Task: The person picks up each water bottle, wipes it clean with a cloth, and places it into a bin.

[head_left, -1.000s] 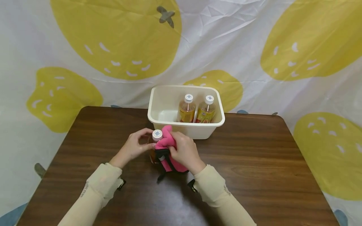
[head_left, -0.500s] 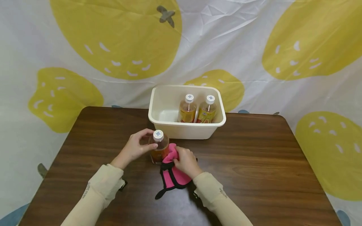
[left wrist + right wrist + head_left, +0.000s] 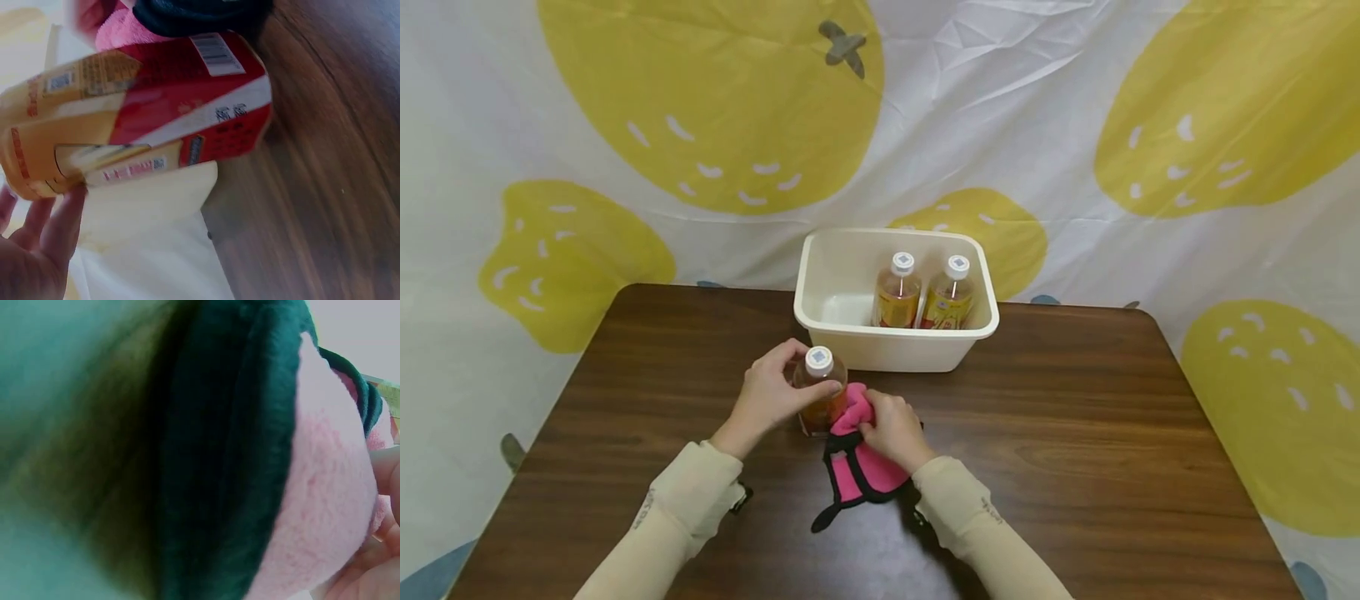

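On the table in front of the tub, my left hand [image 3: 766, 398] grips an upright drink bottle [image 3: 824, 413] around its upper part, thumb across the near side. The bottle has a white cap and amber contents; its red and yellow label shows close up in the left wrist view. Right beside it, my right hand [image 3: 895, 429] pinches the bunched end of a pink fleece piece with black trim [image 3: 880, 469]. The rest of that piece spreads toward me, with a black tab at its near corner. Pink fleece [image 3: 325, 469] and black edging fill much of the right wrist view.
A cream plastic tub [image 3: 887, 348] stands just behind the bottle at the table's back edge. Two similar bottles, one a drink bottle [image 3: 898, 304] and its neighbour [image 3: 947, 305], stand in its right half. A lemon-print cloth [image 3: 715, 100] hangs behind the wooden table [image 3: 1075, 442].
The right hand has drawn the pink fleece piece down and to the right, uncovering the bottle's side. The left thumb has since slid further across the bottle.
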Demonstrator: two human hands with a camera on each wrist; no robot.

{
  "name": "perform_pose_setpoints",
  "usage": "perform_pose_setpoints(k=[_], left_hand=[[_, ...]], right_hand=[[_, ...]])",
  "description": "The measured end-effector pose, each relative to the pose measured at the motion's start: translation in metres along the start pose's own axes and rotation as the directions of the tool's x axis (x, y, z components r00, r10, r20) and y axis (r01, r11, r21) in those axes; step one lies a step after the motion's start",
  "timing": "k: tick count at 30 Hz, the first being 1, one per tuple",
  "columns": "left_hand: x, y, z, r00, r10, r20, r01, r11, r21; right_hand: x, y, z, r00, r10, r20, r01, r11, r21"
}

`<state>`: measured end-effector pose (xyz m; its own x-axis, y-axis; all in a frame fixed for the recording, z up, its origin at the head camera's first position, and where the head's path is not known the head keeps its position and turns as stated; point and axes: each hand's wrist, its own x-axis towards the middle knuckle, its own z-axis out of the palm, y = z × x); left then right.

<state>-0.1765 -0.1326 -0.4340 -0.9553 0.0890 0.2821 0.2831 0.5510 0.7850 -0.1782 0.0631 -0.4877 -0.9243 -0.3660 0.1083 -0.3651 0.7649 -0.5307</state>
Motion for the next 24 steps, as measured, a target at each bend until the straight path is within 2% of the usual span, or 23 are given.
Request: perform_pose_setpoints(k=[3, 7, 12, 14, 18, 21, 24], left_hand=[[-0.001, 0.002, 0.002, 0.999, 0.016, -0.041, -0.015, 1.000, 0.024], [-0.001, 0.000, 0.002, 0.999, 0.039, -0.021, -0.039, 0.999, -0.035], [-0.002, -0.005, -0.001, 0.999, 0.026, 0.034, -0.021, 0.990, -0.138], [-0.001, -0.005, -0.004, 0.997, 0.034, 0.063, -0.024, 0.989, -0.145], [0.000, -0.006, -0.009, 0.989, 0.072, 0.129, -0.060, 0.994, -0.096], [0.000, -0.005, -0.013, 0.984, 0.059, 0.171, -0.038, 0.992, -0.122], [-0.001, -0.005, -0.014, 0.980, 0.035, 0.195, 0.003, 0.982, -0.191]], right_hand=[[0.000, 0.001, -0.002, 1.000, 0.002, 0.008, -0.002, 1.000, -0.003], [-0.001, 0.002, -0.007, 1.000, 0.002, 0.012, -0.002, 1.000, 0.001], [-0.005, -0.001, -0.021, 0.999, -0.030, -0.012, 0.030, 0.999, 0.027], [-0.006, -0.004, -0.029, 0.998, -0.050, -0.026, 0.051, 0.998, 0.038], [-0.005, -0.011, -0.047, 0.993, -0.099, -0.068, 0.103, 0.993, 0.063], [-0.004, -0.017, -0.059, 0.986, -0.136, -0.096, 0.143, 0.987, 0.070], [-0.003, -0.024, -0.068, 0.977, -0.178, -0.117, 0.188, 0.979, 0.079]])
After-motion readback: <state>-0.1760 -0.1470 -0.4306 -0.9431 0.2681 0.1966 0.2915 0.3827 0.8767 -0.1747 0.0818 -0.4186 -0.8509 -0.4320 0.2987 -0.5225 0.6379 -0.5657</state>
